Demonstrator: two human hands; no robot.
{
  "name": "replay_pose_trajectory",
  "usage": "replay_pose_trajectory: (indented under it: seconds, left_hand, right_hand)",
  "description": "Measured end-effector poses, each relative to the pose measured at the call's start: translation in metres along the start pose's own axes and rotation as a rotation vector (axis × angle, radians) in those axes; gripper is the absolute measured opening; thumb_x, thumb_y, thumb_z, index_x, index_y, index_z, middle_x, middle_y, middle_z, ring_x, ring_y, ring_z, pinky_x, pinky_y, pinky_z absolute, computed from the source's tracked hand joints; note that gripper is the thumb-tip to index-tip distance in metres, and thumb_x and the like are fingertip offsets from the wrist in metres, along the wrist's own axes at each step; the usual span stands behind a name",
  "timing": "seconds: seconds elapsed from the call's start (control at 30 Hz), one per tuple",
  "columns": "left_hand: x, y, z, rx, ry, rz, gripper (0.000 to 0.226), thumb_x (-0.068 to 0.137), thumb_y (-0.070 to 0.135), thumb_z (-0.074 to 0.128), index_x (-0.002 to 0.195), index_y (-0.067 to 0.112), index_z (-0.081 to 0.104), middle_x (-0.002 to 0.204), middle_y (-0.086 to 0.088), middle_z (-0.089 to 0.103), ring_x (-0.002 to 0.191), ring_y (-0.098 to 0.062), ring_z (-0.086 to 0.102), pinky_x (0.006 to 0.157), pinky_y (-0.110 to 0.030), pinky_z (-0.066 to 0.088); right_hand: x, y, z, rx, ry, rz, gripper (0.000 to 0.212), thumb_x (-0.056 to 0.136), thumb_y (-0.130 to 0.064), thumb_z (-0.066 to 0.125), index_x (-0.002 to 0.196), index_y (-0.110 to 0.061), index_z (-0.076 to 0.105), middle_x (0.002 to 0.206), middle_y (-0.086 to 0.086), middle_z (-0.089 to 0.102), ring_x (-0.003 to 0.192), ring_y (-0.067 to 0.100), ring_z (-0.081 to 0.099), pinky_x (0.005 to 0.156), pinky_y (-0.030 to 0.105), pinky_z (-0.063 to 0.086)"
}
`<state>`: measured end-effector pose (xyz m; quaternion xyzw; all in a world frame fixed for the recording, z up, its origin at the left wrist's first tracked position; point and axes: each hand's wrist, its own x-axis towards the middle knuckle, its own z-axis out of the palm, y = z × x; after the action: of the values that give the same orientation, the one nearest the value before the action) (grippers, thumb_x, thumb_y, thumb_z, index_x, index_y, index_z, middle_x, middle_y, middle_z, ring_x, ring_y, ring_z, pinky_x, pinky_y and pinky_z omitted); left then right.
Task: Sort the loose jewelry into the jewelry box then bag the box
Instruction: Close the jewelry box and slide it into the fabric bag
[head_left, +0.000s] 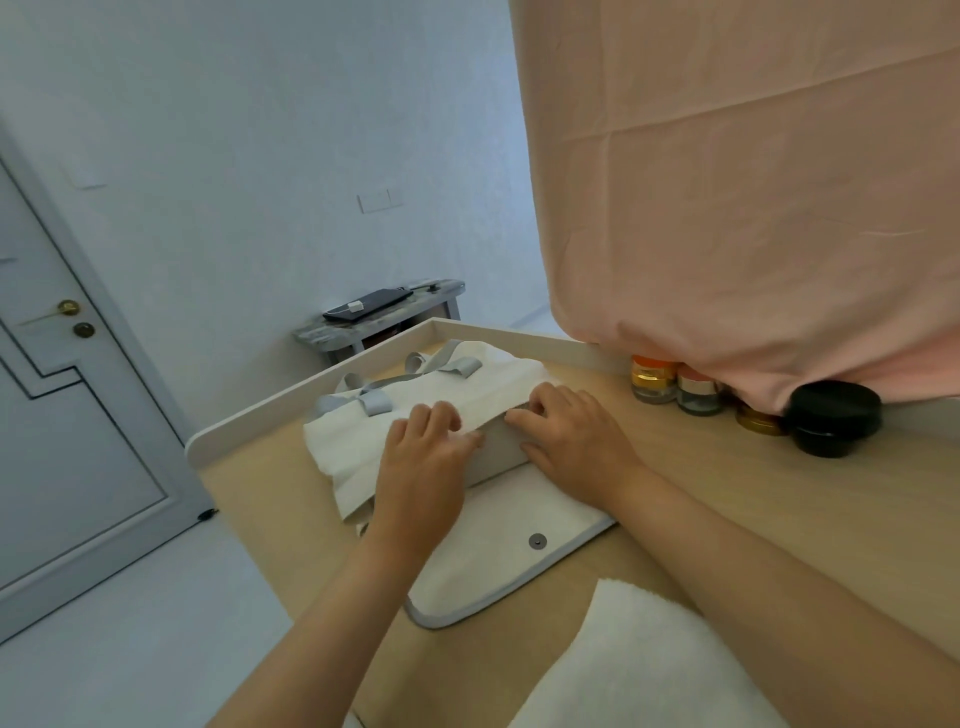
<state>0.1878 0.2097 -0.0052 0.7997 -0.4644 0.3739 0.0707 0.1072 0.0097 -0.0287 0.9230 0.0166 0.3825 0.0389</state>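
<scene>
We look down at a wooden table (727, 493). Our left hand (421, 467) and right hand (571, 441) grip the mouth of a white bag (415, 400), a grey box (501, 449) partly inside. Small jars (698, 395) stand at two o'clock.

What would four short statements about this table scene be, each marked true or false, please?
1. The left hand and right hand are both at the white bag. True.
2. The bag's handles are red. False: they are grey.
3. The flap is snapped shut. False: it lies open, its snap exposed.
4. Small jars stand on the table to the right of the bag. True.
</scene>
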Motion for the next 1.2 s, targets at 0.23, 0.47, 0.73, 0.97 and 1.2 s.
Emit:
replay_pose_trajectory:
  seconds: [0.23, 0.47, 0.73, 0.97, 1.2]
  left_hand:
    - [0.014, 0.002, -0.006, 0.094, -0.011, -0.076, 0.052, 0.074, 0.000, 0.063, 0.125, 0.005, 0.064, 0.093, -0.009, 0.055, 0.079, -0.027, 0.050, 0.067, -0.037, 0.040]
    - [0.007, 0.008, 0.012, -0.058, -0.064, 0.197, 0.055, 0.077, -0.002, 0.070, 0.130, 0.002, 0.061, 0.121, -0.013, 0.061, 0.111, -0.032, 0.058, 0.093, -0.042, 0.054]
    - [0.023, -0.001, 0.016, 0.200, -0.150, 0.171, 0.088, 0.073, 0.030, 0.071, 0.150, -0.001, 0.039, 0.158, -0.019, 0.033, 0.145, -0.042, 0.030, 0.119, -0.055, 0.026]
    - [0.047, -0.017, 0.017, 0.252, -0.192, 0.006, 0.075, 0.064, 0.023, 0.064, 0.135, 0.000, 0.052, 0.138, -0.020, 0.051, 0.102, -0.038, 0.055, 0.083, -0.045, 0.043]
    - [0.069, -0.028, 0.010, 0.192, -0.205, -0.103, 0.083, 0.049, 0.029, 0.075, 0.127, 0.003, 0.059, 0.122, -0.013, 0.061, 0.093, -0.035, 0.061, 0.079, -0.040, 0.047]
  right_hand:
    - [0.006, -0.002, 0.002, -0.011, -0.144, 0.001, 0.084, 0.069, -0.043, 0.083, 0.141, -0.021, 0.045, 0.120, 0.008, 0.050, 0.102, 0.026, 0.051, 0.083, 0.037, 0.043]
    - [0.021, 0.005, 0.007, -0.274, -0.153, -0.117, 0.080, 0.072, -0.052, 0.073, 0.138, -0.013, 0.051, 0.129, 0.013, 0.053, 0.117, 0.033, 0.053, 0.100, 0.054, 0.037]
    - [0.033, 0.017, 0.008, -0.172, -0.112, -0.140, 0.085, 0.070, -0.051, 0.061, 0.140, -0.005, 0.049, 0.129, 0.013, 0.056, 0.115, 0.034, 0.053, 0.089, 0.048, 0.046]
    - [0.028, 0.017, 0.004, -0.013, 0.144, -0.061, 0.066, 0.071, -0.038, 0.071, 0.128, -0.008, 0.055, 0.133, 0.016, 0.054, 0.119, 0.034, 0.055, 0.083, 0.040, 0.051]
    - [0.008, 0.014, 0.024, 0.061, -0.246, -0.127, 0.012, 0.094, -0.020, 0.063, 0.102, -0.012, 0.064, 0.104, 0.008, 0.064, 0.090, 0.028, 0.063, 0.063, 0.036, 0.051]
